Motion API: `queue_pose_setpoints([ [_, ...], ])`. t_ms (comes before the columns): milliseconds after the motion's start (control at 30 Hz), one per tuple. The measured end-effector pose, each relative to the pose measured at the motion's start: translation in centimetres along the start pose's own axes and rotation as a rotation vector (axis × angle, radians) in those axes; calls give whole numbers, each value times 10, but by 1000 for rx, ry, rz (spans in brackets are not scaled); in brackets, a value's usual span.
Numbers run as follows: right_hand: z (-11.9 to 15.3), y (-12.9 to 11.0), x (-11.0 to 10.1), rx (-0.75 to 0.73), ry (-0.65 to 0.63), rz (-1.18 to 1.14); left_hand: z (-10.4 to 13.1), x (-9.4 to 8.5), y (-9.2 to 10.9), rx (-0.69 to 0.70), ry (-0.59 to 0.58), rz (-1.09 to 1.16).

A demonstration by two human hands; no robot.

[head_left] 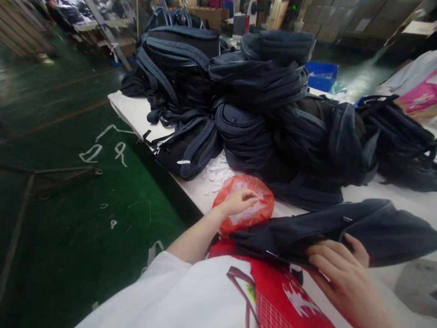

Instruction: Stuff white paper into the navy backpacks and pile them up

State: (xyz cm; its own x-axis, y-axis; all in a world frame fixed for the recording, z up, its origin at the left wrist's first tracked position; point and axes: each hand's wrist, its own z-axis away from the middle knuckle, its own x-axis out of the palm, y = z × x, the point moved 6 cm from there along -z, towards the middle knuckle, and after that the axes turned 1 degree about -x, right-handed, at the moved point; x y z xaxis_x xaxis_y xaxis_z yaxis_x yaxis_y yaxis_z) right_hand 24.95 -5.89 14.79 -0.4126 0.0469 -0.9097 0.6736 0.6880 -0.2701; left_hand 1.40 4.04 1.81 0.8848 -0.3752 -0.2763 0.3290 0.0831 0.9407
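In the head view, the left hand (241,202) reaches over a red plastic bag (229,224) with its fingers curled in; I cannot tell whether the fingertips meet or pinch anything. The bag's mouth lies open beneath that hand, and pale contents show around the fingers. Just beyond the left hand, small white pieces (218,171) lie scattered on the white table (124,105). The right hand (343,269) is clamped on the near edge of a dark backpack (382,228), which stretches out to both sides of it, its left end just beside the red plastic bag. Past both hands rises a heap of dark backpacks (259,77). Between the hands and the body hangs a red apron (287,300) with a white print. Left of the left hand lies the green floor (133,205).
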Motion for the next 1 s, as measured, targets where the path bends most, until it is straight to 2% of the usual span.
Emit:
queue_pose_setpoints([
  [67, -2, -13, 4, 17, 19, -49, 2, -35, -23, -142, 202, -278],
  [100, -4, -17, 7, 23, 20, -62, 3, -44, -33, -209, 242, -381],
  [167, -7, -19, 10, 40, 23, -78, 6, -48, -51, -315, 257, -486],
  [267, -12, -18, 11, 59, 16, -97, 10, -35, -64, -361, 206, -557],
  [367, -14, -19, 11, 58, -1, -97, 15, -29, -61, -307, 169, -559],
  [500, -12, -19, 11, 51, -4, -73, 25, -44, -41, -196, 200, -522],
  [600, -10, -19, 12, 45, 2, -65, 29, -47, -27, -40, 170, -480],
  [667, -9, -18, 13, 60, 15, -79, 30, -48, -26, 9, 179, -489],
  [767, -7, -17, 14, 97, 32, -107, 23, -57, -40, -96, 282, -516],
  [867, -6, -16, 13, 103, 41, -107, 10, -60, -57, -278, 252, -568],
  [933, -7, -17, 12, 94, 49, -99, 3, -58, -56, -307, 216, -605],
  [1000, -7, -17, 12, 89, 57, -93, 3, -58, -43, -271, 255, -635],
])
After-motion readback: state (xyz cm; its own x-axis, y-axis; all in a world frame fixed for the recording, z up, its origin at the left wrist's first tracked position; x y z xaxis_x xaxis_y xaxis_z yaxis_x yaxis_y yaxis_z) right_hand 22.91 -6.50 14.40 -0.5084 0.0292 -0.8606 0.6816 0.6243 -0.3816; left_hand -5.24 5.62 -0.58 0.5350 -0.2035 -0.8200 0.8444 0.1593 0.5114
